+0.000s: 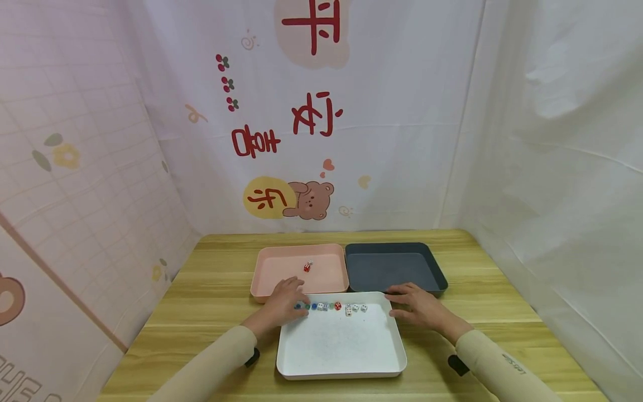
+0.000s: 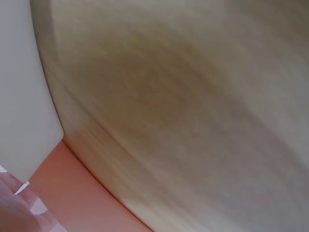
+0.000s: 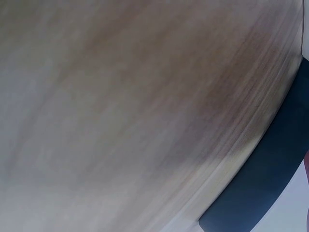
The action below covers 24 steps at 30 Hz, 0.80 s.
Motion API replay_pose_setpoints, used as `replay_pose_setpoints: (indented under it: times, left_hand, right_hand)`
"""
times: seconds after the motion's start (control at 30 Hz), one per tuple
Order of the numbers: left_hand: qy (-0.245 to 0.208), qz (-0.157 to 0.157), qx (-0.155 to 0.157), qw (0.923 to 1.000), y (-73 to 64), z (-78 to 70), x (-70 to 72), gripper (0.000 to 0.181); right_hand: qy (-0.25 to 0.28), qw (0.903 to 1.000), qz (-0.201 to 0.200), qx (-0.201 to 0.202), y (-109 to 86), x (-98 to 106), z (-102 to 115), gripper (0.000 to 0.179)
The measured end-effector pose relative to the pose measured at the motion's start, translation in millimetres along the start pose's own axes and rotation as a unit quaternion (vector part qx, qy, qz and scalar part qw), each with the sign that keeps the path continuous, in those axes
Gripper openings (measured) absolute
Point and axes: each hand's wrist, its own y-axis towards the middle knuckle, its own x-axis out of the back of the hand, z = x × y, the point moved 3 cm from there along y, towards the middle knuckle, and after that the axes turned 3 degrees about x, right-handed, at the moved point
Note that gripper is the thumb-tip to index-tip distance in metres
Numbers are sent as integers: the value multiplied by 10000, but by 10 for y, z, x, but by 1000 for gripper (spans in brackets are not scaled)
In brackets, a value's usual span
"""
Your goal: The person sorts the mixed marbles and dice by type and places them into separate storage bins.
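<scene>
A white tray (image 1: 341,346) lies nearest the person, with a row of dice (image 1: 355,307) along its far side: white, red, blue and green ones. My left hand (image 1: 283,301) is at the far left corner of that tray, its thumb side over the rim near the leftmost dice and its fingers loosely bent. At the far right corner, my right hand (image 1: 419,306) has its fingertips by the rim, fingers spread and reaching inward. Neither hand visibly holds a die. Only part of the left hand shows in the left wrist view.
Behind the white tray stand a pink tray (image 1: 276,272) and a dark blue-grey tray (image 1: 392,271), side by side. Red and white dice (image 1: 308,266) lie in the pink one. All three rest on a wood-grain table (image 1: 191,329), with white printed curtains (image 1: 392,111) around it.
</scene>
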Motion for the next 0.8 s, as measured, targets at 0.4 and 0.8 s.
replay_pose_setpoints:
  times: [0.4,0.8]
  left_hand:
    - [58,38,147,9999,13,15,-21,9]
    - [-164,-114,-33,9998,25,-1,12,8]
  right_hand:
    - [-28,10000,-51,28,-4,-12,-13,50]
    - [-89,9998,-126,124,-1,3,10,48]
